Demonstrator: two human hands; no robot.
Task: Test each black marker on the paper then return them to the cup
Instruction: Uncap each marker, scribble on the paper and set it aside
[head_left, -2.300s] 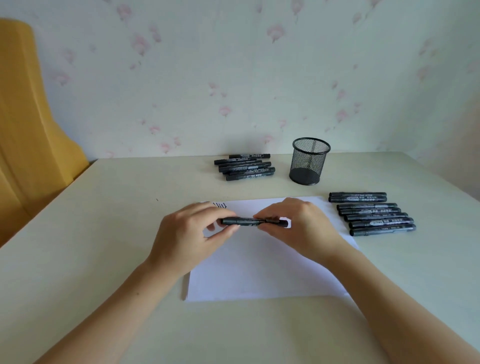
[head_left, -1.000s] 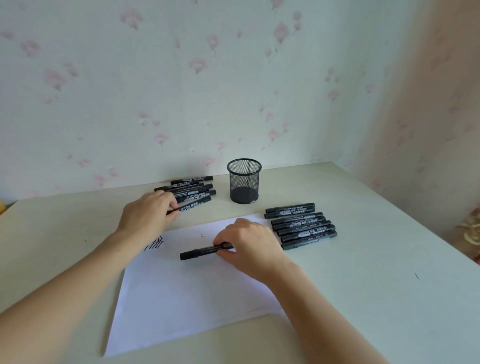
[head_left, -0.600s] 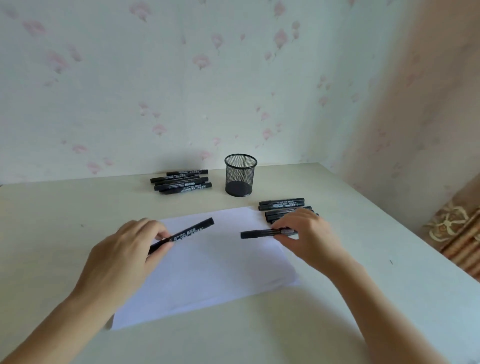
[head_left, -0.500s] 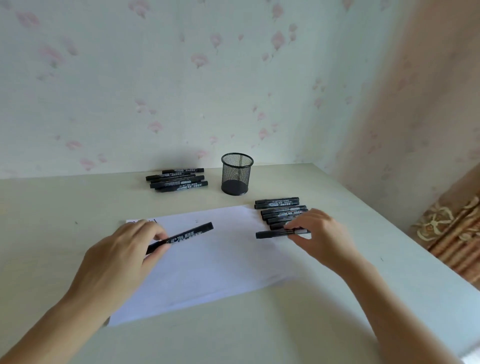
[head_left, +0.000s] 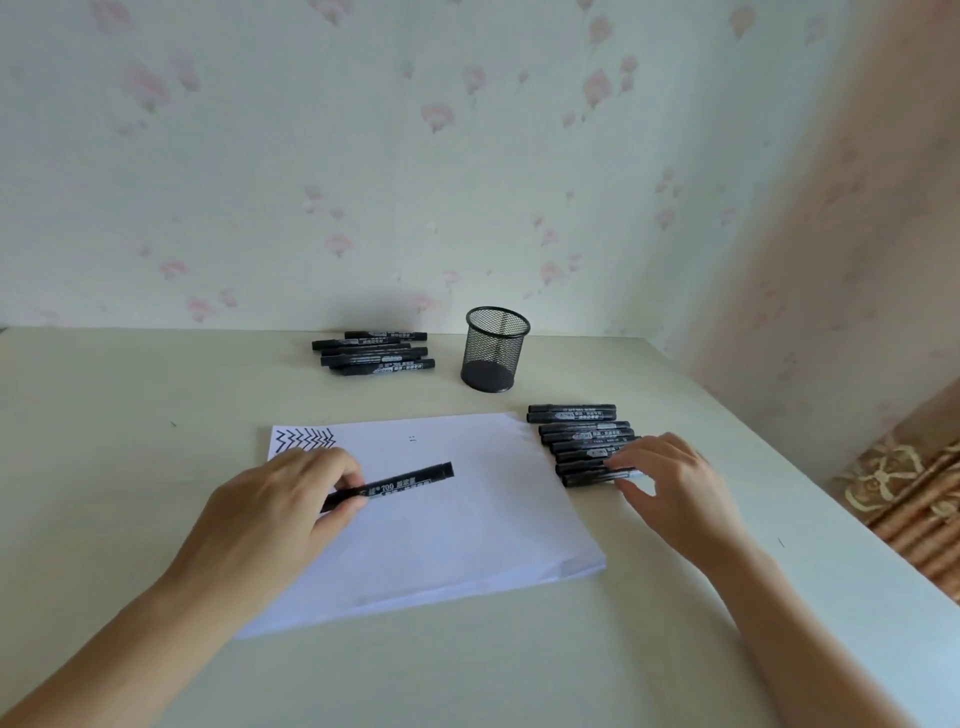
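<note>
Left hand (head_left: 270, 512): grips a capped marker (head_left: 395, 486) over the paper (head_left: 467, 519)
Right hand (head_left: 670, 478): relaxed fingers touching nearest marker in the row (head_left: 582, 441) (beside the paper)

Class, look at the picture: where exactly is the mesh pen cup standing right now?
The mesh cup stands upright at the back of the table near the wall, between the far pile of markers and the row of markers beside the paper.
</note>
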